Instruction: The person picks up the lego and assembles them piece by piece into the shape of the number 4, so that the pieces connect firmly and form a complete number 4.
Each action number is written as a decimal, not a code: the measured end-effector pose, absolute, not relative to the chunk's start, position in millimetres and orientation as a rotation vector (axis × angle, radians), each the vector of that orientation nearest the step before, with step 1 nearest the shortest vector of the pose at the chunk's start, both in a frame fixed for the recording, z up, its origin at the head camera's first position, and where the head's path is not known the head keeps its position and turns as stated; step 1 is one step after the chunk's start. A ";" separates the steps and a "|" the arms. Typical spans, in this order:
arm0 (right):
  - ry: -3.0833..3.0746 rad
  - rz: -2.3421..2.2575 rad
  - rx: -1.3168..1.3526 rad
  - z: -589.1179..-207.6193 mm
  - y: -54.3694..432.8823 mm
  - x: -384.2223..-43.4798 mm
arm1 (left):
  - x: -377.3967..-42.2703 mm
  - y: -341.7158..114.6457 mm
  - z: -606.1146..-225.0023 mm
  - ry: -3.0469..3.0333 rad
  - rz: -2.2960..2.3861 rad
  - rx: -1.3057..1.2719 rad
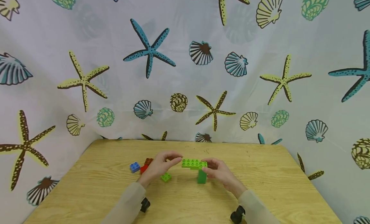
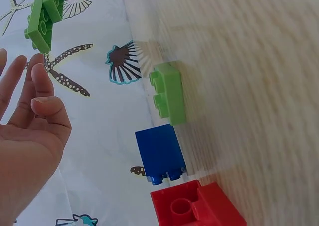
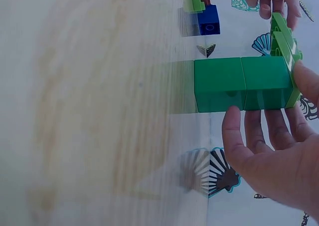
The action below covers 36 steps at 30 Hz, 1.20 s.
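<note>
Lime blk [image 1: 189,163] edge nr L hand [image 1: 158,165]

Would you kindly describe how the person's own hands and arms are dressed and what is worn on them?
The left hand and right hand are bare, with no gloves or rings showing. The left sleeve and right sleeve are long, plain and pale cream. A small black device shows by the left wrist, another black device by the right.

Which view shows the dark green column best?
The right wrist view: the dark green column is large, the seam between its two blocks clear. Head shows it small, beneath lime bricks; left wrist, only a strip at the top edge.
</note>
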State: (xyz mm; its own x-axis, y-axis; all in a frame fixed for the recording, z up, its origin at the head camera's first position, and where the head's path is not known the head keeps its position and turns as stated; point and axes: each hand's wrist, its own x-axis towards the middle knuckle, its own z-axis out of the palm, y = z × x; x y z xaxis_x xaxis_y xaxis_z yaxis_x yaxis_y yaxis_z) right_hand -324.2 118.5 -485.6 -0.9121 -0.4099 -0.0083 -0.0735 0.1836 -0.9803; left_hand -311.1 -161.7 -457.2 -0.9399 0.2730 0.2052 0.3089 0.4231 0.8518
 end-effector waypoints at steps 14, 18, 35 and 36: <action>2.185 -1.797 -0.468 -480.9 116.4 -319.4 | -302.8 -193.9 -461.9 -2.640 -1.664 -0.602; 2.183 -1.797 -0.466 -480.3 118.1 -320.0 | -299.6 -201.6 -462.6 -2.674 -1.660 -0.582; 2.172 -1.788 -0.453 -477.3 118.9 -322.8 | -292.4 -247.5 -454.1 -2.951 -1.503 -0.666; 2.173 -1.787 -0.453 -477.3 118.9 -323.2 | -292.4 -249.7 -453.9 -2.961 -1.482 -0.682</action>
